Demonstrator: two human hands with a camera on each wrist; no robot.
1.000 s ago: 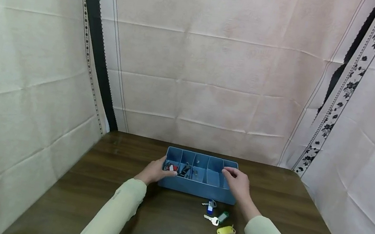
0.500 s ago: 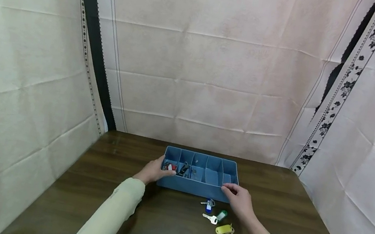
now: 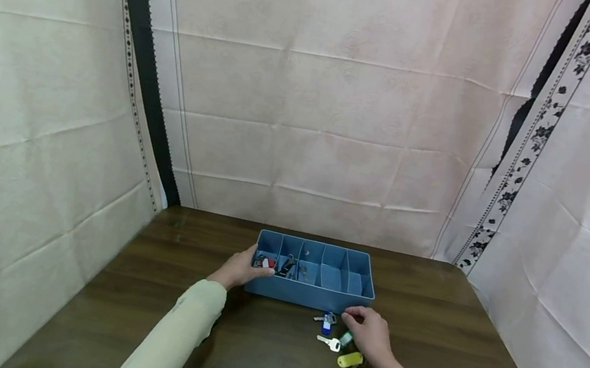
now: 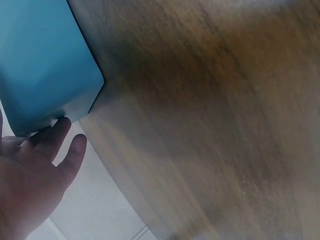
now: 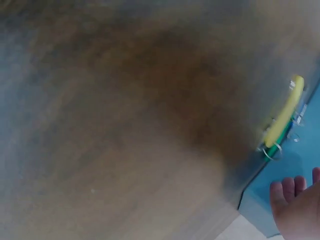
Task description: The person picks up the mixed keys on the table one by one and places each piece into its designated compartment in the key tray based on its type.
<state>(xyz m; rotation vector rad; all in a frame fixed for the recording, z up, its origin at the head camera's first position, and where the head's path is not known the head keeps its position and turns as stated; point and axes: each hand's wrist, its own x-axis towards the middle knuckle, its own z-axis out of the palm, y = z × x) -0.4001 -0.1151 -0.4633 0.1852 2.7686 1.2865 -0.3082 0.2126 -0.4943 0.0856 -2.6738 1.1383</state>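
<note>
A blue divided box stands on the table. My left hand grips its left end, the thumb over the front corner; in the left wrist view, fingers touch the outer end wall. Below the box's front right part, my right hand hovers by the keys with loosely bent fingers, and no held thing shows. Near it lie a key with a blue tag, one with a green tag and one with a yellow tag. The hand partly covers the green tag. A silver key lies beside it.
In the box's leftmost compartment are red and white items; a black-tagged piece lies in the neighbouring one. Something small and shiny shows in the middle compartment. Pale cloth hangs behind the brown table and at both sides.
My right hand has moved from over the box's right compartments, down past its front wall, to the tagged keys. The left hand stays at the box's left end.
</note>
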